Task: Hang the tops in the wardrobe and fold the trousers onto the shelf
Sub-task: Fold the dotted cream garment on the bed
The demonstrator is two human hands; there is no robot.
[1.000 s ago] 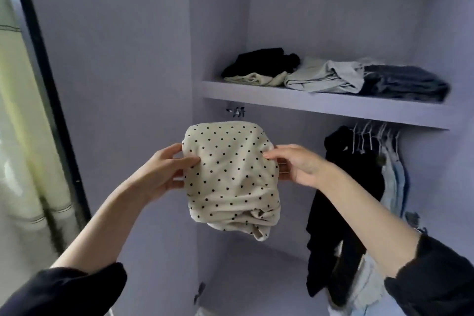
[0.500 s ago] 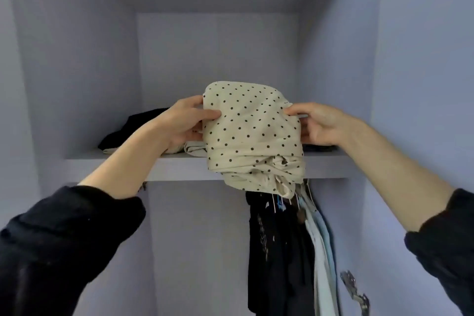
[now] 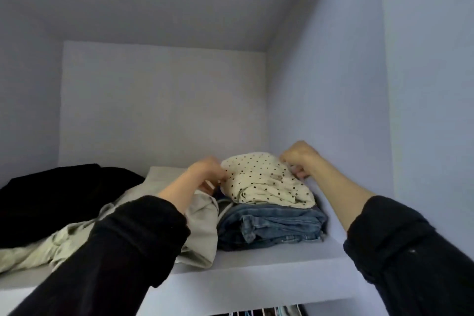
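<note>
Pale lilac wardrobe walls (image 3: pixel 333 84)

Both arms wear black long sleeves of a soft, matte fabric. The left sleeve (image 3: pixel 107 251) is pushed up the forearm, its cuff bunched into thick folds. The right sleeve (image 3: pixel 410 251) is bunched likewise, a small pale speck on it. Forearms and hands are bare.

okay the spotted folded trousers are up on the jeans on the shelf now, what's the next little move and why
Probably let go and draw both hands back. The polka-dot trousers already rest folded on the jeans on the shelf, yet the left hand and right hand grip their far corners.
</note>
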